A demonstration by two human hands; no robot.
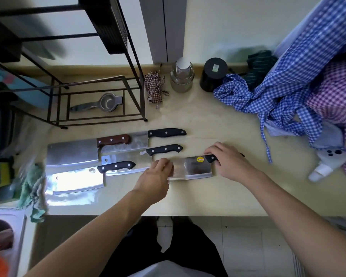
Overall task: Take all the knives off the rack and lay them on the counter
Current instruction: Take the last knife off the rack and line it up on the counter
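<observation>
Several cleavers lie flat on the beige counter [208, 196]. A cleaver with a yellow sticker [194, 168] rests near the front. My right hand [228, 162] is closed on its black handle, and my left hand [158, 174] touches the far end of its blade. To the left lie a brown-handled cleaver [72, 154] and black-handled ones [128, 143], [132, 158], [78, 180], overlapping one another. The black wire rack [100, 96] stands at the back left; I see no knife on it.
A metal squeezer [100, 105] lies in the rack's base. A glass jar [182, 76], a black canister [214, 74] and a small checked bundle [155, 86] stand by the wall. Blue checked cloth [268, 96] piles at right. A green rag [34, 188] and a sink [6, 236] lie left.
</observation>
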